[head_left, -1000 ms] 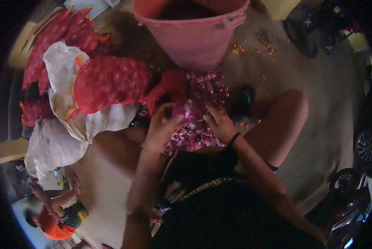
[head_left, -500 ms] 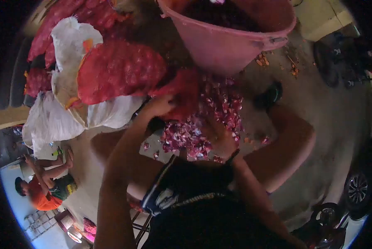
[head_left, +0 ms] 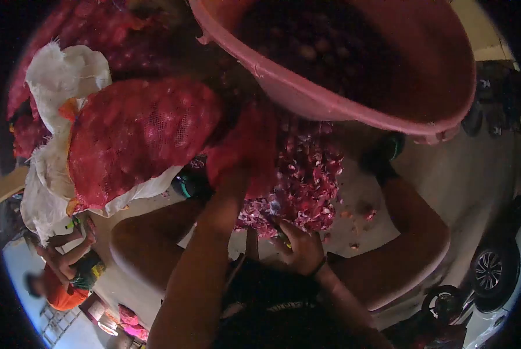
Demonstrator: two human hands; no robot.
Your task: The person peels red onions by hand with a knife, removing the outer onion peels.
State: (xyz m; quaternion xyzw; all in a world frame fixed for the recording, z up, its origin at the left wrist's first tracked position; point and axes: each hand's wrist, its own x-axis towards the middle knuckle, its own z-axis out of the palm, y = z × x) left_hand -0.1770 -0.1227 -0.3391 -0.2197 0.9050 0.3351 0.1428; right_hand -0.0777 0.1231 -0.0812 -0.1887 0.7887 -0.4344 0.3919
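Note:
My left hand (head_left: 240, 181) is at the loose open end of a red mesh sack (head_left: 150, 136) full of onions. Its fingers are dark and lost against the red netting. Close to my lap, my right hand (head_left: 302, 249) is closed around what looks like a small knife (head_left: 284, 235), with a dark and yellow handle. A heap of purple-red onion skins (head_left: 310, 192) lies on the floor between my feet, just beyond the right hand. Behind the heap stands a large pink tub (head_left: 330, 107) with onions (head_left: 318, 49) inside.
White woven sacks (head_left: 54, 168) lie under and beside the mesh sack, and more red onion sacks (head_left: 97, 29) are stacked at the upper left. Another person (head_left: 68, 273) in orange sits at the lower left. A vehicle wheel (head_left: 490, 270) is at the right.
The view has tipped so more of the tub's inside shows. My right hand has drawn back from the skins toward my lap. My left hand has gone lower, into the sack's loose netting.

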